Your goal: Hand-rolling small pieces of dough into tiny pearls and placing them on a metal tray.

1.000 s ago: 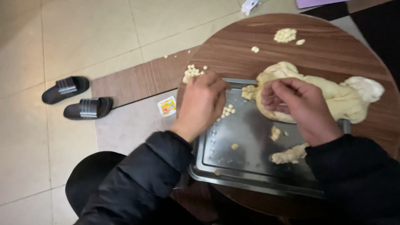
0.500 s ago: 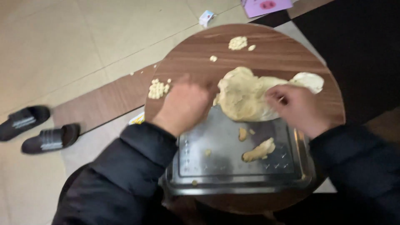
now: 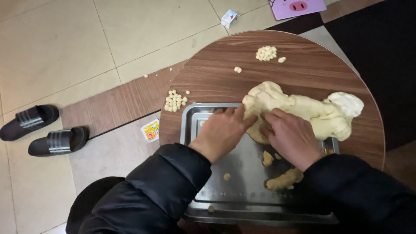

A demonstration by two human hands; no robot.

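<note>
A big lump of pale yellow dough (image 3: 299,110) lies across the far edge of a steel baking tray (image 3: 234,190) on a round wooden table (image 3: 303,60). My left hand (image 3: 223,130) rests over the tray, its fingertips touching the dough's left end. My right hand (image 3: 291,136) presses into the dough's near side, fingers curled into it. Smaller dough scraps (image 3: 284,178) lie on the tray below my right hand. Both arms wear black padded sleeves.
Two heaps of small dough balls sit on the table, one (image 3: 175,100) left of the tray and one (image 3: 266,53) at the far side. Black slippers (image 3: 41,130), a small carton (image 3: 229,18) and a wrapper (image 3: 151,130) lie on the tiled floor.
My left hand has moved from the tray's upper left to the dough's left end. My right hand has slid left along the dough towards it. The view has shifted.
</note>
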